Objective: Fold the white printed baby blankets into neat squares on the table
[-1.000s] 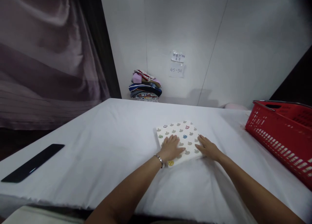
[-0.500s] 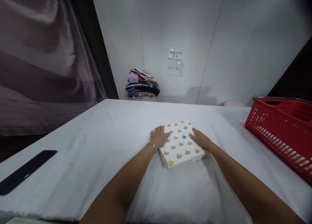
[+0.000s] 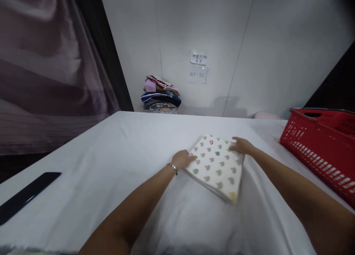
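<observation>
A folded cream cloth with grey mushroom-like prints and a few coloured ones is turned askew above the white-covered table. Its near corner, with a yellow print, is blurred by motion. My left hand, with a bracelet at the wrist, grips the cloth's left corner, thumb on top and fingers partly hidden. At the cloth's right corner, my right hand holds the edge, its lower fingers out of sight.
A red plastic basket stands on the right side of the table. Toward the left edge lies a flat black object. Folded fabrics are stacked against the far wall, beside paper notes. A mauve curtain hangs at left.
The folded cloth has turned, its yellow-print corner swinging from the left to the near right. My right hand has moved outward and slightly away; both hands now grip corners instead of lying on it.
</observation>
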`<state>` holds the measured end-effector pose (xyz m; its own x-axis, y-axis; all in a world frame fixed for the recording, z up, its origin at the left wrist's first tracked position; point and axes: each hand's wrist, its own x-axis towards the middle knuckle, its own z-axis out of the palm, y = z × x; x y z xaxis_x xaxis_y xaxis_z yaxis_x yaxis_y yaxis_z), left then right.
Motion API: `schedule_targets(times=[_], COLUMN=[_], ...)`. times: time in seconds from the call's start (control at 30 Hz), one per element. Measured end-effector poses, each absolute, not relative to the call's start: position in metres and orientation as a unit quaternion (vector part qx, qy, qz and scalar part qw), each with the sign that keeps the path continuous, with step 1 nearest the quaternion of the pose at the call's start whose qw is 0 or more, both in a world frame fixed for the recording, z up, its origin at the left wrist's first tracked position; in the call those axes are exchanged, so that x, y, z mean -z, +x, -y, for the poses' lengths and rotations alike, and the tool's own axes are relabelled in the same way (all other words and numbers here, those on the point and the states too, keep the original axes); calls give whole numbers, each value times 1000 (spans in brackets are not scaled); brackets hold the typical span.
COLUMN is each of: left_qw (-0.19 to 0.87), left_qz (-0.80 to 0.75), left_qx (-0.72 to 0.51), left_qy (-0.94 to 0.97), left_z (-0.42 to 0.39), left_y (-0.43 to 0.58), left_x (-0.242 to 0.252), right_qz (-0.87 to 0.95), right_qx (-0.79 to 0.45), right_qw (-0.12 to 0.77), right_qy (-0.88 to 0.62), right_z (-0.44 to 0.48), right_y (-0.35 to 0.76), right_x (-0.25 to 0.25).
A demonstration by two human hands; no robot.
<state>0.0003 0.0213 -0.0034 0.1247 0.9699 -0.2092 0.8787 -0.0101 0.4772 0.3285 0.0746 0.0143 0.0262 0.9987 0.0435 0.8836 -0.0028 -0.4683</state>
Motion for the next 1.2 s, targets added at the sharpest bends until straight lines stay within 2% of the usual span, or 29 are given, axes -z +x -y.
schedule_targets(times=[0.13, 0.23, 0.33, 0.47, 0.73, 0.8, 0.97, 1.2], left_qw=[427, 521, 498, 464, 599, 561, 392, 331], left_qz=[-596, -581, -608, -626, -558, -575, -629, -552], left_qx=[-148, -177, -205, -238, -247, -254, -301, -319], left_qy=[664, 600, 583, 580, 519, 539, 600, 695], left_z=[27, 37, 25, 10, 46, 39, -16, -72], left_y=[26, 34, 37, 46, 59, 52, 32, 41], left_x=[14, 18, 18, 19, 35, 36, 28, 22], right_qz=[716, 761, 802, 793, 799, 798, 795, 772], right_qx=[-58, -54, -58, -73, -68, -58, -68, -148], right_qw=[132, 143, 154, 81, 82, 83, 95, 126], right_qy=[-683, -631, -574, -599, -592, -594, -596, -605], right_z=[-106, -87, -49, -16, -21, -20, -19, -21], right_y=[311, 283, 261, 248, 221, 218, 218, 221], right_x=[-31, -19, 4, 23, 27, 31, 34, 26])
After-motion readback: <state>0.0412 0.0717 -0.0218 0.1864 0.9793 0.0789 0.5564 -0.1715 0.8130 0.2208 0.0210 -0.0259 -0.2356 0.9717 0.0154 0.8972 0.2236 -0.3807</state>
